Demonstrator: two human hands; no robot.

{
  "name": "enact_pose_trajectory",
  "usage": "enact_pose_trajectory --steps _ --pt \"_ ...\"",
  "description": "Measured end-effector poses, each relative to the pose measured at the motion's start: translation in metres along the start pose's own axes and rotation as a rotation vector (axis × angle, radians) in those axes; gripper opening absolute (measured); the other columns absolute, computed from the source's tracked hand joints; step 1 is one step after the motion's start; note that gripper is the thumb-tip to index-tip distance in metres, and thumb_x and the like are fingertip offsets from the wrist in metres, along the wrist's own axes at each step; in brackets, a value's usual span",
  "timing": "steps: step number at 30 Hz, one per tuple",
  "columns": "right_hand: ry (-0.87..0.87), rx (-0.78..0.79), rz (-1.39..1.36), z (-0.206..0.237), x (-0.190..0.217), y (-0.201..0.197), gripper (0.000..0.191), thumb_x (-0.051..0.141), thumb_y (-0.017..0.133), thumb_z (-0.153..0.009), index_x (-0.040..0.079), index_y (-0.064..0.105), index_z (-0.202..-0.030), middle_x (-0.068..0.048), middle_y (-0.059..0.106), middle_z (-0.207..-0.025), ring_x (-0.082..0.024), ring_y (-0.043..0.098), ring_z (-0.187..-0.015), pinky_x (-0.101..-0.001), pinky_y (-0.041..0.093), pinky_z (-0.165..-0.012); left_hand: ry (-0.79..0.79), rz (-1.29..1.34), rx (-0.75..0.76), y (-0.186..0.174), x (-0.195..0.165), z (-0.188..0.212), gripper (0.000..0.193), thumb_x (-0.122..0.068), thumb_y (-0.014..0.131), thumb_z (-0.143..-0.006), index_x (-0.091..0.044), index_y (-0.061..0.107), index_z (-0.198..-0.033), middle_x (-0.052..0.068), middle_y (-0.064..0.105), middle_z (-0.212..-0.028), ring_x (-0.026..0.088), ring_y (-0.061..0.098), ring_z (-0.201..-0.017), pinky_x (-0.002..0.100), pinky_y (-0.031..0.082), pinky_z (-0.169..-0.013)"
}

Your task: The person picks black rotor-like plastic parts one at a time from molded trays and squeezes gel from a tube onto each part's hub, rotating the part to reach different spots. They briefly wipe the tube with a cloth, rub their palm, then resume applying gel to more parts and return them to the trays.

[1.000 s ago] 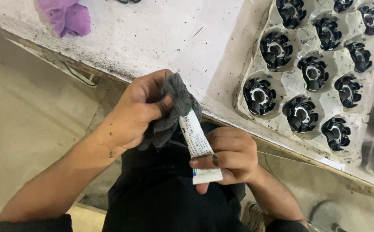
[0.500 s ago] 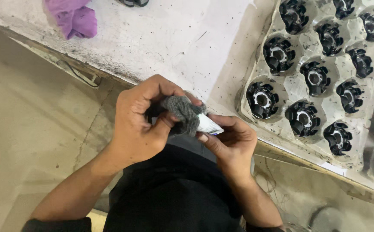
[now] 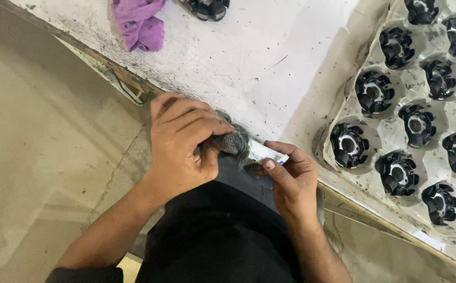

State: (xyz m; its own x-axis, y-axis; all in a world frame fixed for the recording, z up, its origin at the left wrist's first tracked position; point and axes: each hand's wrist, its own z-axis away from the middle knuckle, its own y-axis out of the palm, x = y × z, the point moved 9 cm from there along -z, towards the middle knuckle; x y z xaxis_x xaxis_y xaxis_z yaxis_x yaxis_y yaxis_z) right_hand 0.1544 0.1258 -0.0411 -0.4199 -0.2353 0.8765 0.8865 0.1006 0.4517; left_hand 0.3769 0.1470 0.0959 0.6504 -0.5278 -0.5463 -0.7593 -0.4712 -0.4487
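My left hand (image 3: 183, 144) is closed around a grey cloth (image 3: 233, 141) just in front of the table edge. The cloth covers one end of a small white tube (image 3: 263, 152). My right hand (image 3: 291, 181) pinches the tube's other end between thumb and fingers. Both hands are held close together over my lap, below the white tabletop (image 3: 238, 57).
A grey moulded tray (image 3: 395, 131) at the right holds several black round parts (image 3: 349, 145) in its pockets. A purple cloth (image 3: 140, 23) lies at the table's far left, with a black part (image 3: 209, 8) beside it. Bare concrete floor lies to the left.
The tube has swung from pointing down to lying nearly level. My left hand has wrapped the cloth more tightly over its end, and both hands have shifted closer to the table edge.
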Motion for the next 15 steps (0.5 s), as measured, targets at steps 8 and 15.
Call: enact_pose_trajectory --steps 8,15 --pt "-0.830 -0.006 0.661 0.020 0.041 0.037 0.034 -0.010 0.076 -0.089 0.000 0.062 -0.118 -0.016 0.066 -0.123 -0.025 0.067 -0.120 -0.0355 0.056 -0.106 -0.199 0.142 -0.017 -0.009 0.045 0.013 0.026 0.003 0.070 -0.073 -0.008 0.072 -0.097 0.004 0.072 -0.098 0.021 0.068 -0.096 0.036 0.043 -0.092" --pt "-0.129 -0.051 -0.199 -0.031 -0.005 -0.007 0.034 -0.001 0.069 -0.100 -0.003 0.062 -0.133 -0.017 0.068 -0.114 -0.026 0.065 -0.098 -0.0384 0.053 -0.091 -0.716 1.123 -0.315 -0.028 0.215 -0.004 0.035 0.011 0.052 -0.087 0.001 0.065 -0.118 0.006 0.065 -0.110 0.016 0.056 -0.088 0.029 0.048 -0.079"
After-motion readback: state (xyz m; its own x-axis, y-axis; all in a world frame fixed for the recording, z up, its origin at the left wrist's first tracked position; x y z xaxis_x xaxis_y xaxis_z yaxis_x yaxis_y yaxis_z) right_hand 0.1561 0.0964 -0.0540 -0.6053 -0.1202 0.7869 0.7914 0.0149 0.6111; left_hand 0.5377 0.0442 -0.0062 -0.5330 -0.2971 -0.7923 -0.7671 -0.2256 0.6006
